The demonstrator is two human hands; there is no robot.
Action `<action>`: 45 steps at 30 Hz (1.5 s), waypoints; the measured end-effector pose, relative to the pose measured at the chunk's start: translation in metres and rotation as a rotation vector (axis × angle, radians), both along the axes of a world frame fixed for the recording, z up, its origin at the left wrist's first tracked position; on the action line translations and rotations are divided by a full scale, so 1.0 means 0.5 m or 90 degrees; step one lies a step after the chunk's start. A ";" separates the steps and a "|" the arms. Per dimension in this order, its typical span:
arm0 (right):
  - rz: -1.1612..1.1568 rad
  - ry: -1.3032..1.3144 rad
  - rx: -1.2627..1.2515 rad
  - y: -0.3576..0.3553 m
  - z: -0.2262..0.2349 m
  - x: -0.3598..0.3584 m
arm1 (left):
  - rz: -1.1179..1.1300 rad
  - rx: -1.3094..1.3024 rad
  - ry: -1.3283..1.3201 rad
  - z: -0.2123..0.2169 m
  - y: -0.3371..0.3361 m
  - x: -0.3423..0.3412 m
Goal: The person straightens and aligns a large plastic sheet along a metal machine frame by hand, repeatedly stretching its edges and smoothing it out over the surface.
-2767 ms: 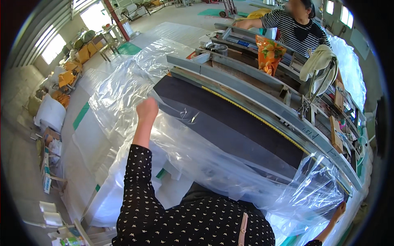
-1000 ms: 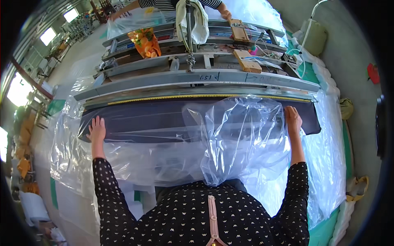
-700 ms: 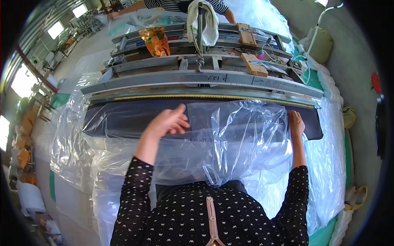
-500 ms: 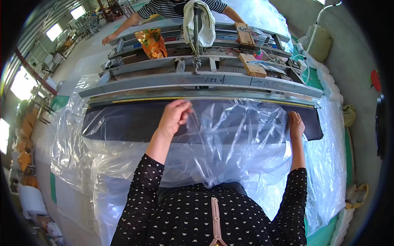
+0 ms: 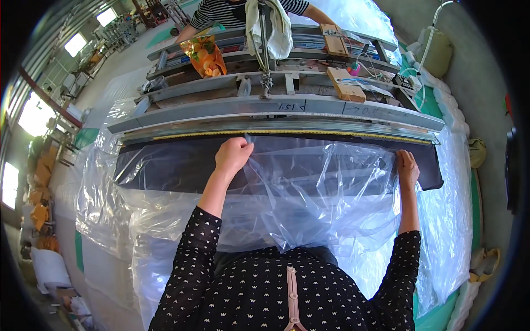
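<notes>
Clear plastic film lies in wrinkled layers over a dark board and drapes down to my waist. My left hand pinches the film's upper edge near the middle of the board. At the board's right part, my right hand is closed on the film's right edge. Between the two hands the film hangs loosely, with shiny creases. Just beyond my fingers, a yellow measuring strip runs along the front of a long metal machine with grey bars.
Across the machine a person in a striped top stands. An orange printed bag, a white cloth on a post, and wooden blocks with wires sit on the frame. More film spreads at the right.
My left hand has settled slightly lower, drawing the film's edge straighter toward the strip. My right hand stays on the film. The other person's arm has pulled in from the far left.
</notes>
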State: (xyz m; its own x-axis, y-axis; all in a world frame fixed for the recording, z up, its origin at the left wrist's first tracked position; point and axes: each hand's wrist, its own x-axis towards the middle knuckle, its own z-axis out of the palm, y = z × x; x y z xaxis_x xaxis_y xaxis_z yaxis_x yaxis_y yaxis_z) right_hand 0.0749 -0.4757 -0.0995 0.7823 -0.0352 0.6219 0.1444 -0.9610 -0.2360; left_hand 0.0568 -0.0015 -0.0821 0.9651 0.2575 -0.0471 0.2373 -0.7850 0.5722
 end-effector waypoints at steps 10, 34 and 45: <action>0.003 -0.023 0.021 -0.053 0.056 -0.062 | -0.088 0.086 -0.038 0.006 -0.035 -0.007; 0.362 0.013 0.094 0.150 0.440 -0.226 | 0.357 -0.042 -0.939 0.463 0.392 -0.157; 0.023 -0.221 -0.037 0.068 0.079 0.025 | 0.276 -0.043 -0.736 0.009 0.217 -0.023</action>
